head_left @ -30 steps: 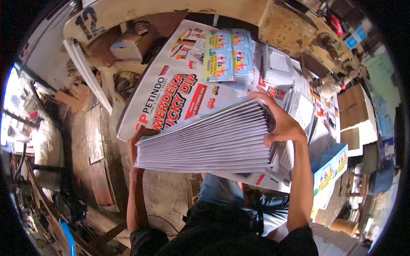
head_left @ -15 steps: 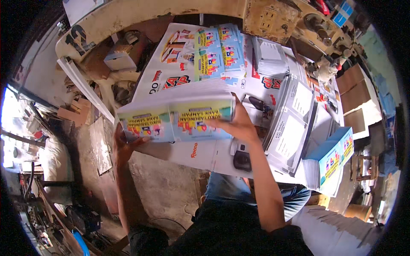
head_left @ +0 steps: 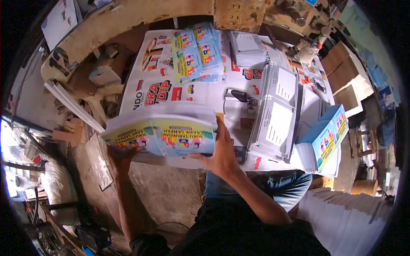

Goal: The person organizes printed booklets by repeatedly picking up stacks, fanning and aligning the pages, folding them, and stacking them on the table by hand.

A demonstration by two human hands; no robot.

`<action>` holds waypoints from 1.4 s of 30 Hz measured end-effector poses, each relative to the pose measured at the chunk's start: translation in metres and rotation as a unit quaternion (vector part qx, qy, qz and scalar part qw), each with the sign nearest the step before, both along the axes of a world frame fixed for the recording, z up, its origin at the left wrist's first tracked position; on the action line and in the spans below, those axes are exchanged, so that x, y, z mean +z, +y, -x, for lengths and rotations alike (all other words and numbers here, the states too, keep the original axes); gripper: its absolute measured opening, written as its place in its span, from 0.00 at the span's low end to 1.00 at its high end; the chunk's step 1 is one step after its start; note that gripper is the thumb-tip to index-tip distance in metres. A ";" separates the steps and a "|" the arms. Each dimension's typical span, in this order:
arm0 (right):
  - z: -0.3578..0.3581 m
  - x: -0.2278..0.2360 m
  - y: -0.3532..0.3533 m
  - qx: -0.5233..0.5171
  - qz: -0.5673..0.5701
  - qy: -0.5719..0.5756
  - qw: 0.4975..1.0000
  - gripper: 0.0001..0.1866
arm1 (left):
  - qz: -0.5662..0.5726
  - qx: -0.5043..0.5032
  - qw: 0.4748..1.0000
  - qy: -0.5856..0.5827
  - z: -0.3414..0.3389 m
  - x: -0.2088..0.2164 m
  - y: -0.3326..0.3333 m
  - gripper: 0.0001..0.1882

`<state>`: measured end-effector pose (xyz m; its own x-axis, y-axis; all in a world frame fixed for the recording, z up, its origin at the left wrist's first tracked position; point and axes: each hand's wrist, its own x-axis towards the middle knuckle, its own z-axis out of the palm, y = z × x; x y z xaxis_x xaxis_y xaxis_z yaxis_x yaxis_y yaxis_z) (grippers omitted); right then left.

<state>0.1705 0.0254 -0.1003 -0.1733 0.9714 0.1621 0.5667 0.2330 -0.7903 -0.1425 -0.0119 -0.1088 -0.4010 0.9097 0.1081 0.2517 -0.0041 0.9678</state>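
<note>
We saw two bare hands, the left hand (head_left: 121,158) and right hand (head_left: 224,154), each clamped on one end of a bowed stack of thin paper sheets (head_left: 183,140) above the near edge of a smooth printed banner (head_left: 200,91). Two colourful panels faced us. Shadow dimmed the left fingers; we couldn't count the sheets.

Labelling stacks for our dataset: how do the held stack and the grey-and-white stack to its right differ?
Support: the held stack is gripped by the left hand and right hand; the grey-and-white stack lies on the printed sheet.
Colour: the held stack shows blue, green and yellow; the grey-and-white stack, white panels on grey.
Both show two printed panels.
</note>
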 end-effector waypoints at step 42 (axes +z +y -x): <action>-0.014 -0.030 0.037 0.162 -0.060 0.274 0.946 0.75 | -0.038 0.109 0.946 0.302 0.026 -0.076 -0.027 0.39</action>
<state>0.1840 0.0623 -0.1301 -0.3175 0.8499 0.4205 -0.0372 0.4320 -0.9011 -0.1688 -0.0392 -0.1849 -0.4226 0.7924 0.4399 0.7620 0.0479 0.6458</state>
